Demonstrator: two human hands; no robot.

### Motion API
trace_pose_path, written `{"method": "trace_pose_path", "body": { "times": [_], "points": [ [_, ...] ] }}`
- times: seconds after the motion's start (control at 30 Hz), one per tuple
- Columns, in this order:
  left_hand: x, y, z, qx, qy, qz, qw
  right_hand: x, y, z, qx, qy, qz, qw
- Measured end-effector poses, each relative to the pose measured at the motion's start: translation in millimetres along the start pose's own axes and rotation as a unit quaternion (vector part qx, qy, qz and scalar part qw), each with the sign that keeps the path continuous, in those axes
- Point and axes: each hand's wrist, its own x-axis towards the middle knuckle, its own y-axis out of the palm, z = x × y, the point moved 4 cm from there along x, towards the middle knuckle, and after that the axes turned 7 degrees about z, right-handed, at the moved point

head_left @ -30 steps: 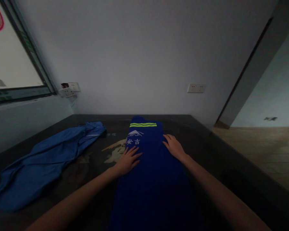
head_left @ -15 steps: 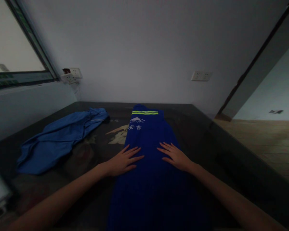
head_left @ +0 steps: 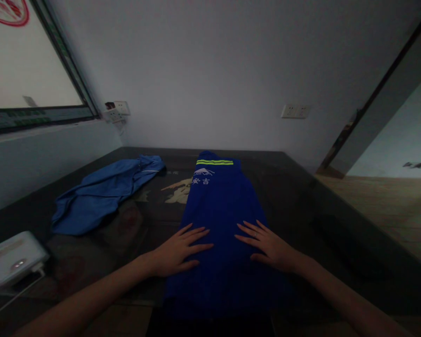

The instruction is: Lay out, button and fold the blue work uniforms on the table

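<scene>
A dark blue garment (head_left: 221,206) lies lengthwise on the dark table (head_left: 277,173), folded into a long narrow shape. Near its far end run yellow-green stripes, with white printed lettering just below them. My left hand (head_left: 184,248) rests on its left edge, palm down and fingers spread. On the opposite edge lies my right hand (head_left: 266,243), also flat with the fingers apart; a ring shows on one finger. Neither hand grasps the cloth. The garment's near end is dark and hard to make out.
A lighter blue garment (head_left: 105,192) lies crumpled on the table's left side. Nearer, at left, sits a white box-shaped device (head_left: 16,257) with a cable. A dark flat object (head_left: 347,245) lies at right. Behind the table is a wall with sockets (head_left: 296,111).
Both hands have slid nearer to me along the dark blue garment, staying flat. The view has shifted, so more of the white device and the table's near edge shows.
</scene>
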Motion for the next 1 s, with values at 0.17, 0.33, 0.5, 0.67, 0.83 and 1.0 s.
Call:
{"method": "trace_pose_path", "body": {
  "times": [0.17, 0.33, 0.5, 0.67, 0.83, 1.0],
  "points": [
    [-18, -3, -3, -0.043, -0.022, -0.015, 0.999, -15, 5, -5, 0.018, 0.012, -0.011, 1.0],
    [-46, -9, -29, -0.122, 0.003, 0.019, 0.992, -47, 1, 12, 0.1, 0.01, -0.036, 0.994],
    [-49, 2, -42, -0.112, -0.022, 0.009, 0.993, -56, 4, 37, 0.129, 0.008, -0.023, 0.991],
    [-47, 8, -43, -0.09, -0.009, 0.0, 0.996, -53, 24, 35, 0.085, 0.022, -0.008, 0.996],
    [-63, 5, -50, -0.12, -0.023, -0.003, 0.992, -64, 28, 31, 0.078, 0.017, -0.043, 0.996],
    [-74, 12, -62, -0.123, -0.023, -0.023, 0.992, -78, 30, 36, 0.072, -0.003, -0.057, 0.996]
  ]
}}
